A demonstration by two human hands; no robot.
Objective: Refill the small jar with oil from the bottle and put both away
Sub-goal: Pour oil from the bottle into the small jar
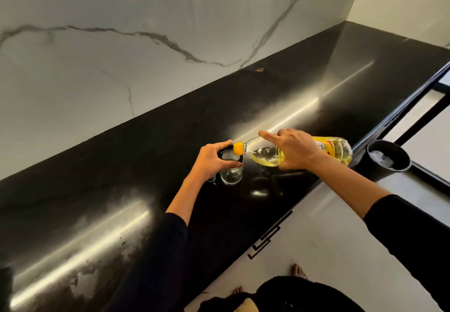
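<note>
A small clear glass jar [231, 175] with a black rim stands upright on the black countertop [121, 189]. My left hand [214, 159] grips the jar around its top. My right hand [295, 149] holds a clear plastic oil bottle [338, 150] tipped almost flat, index finger stretched along it. The bottle's yellow cap end [238, 148] sits right over the jar's mouth, and yellow oil pools along the bottle's lower side. Whether oil is flowing cannot be made out.
A marble-patterned wall [121, 55] runs behind the counter. A black round bin [387, 160] stands off the counter's front edge to the right. Below are white cabinet fronts with black handles [267, 238], the floor and my bare feet.
</note>
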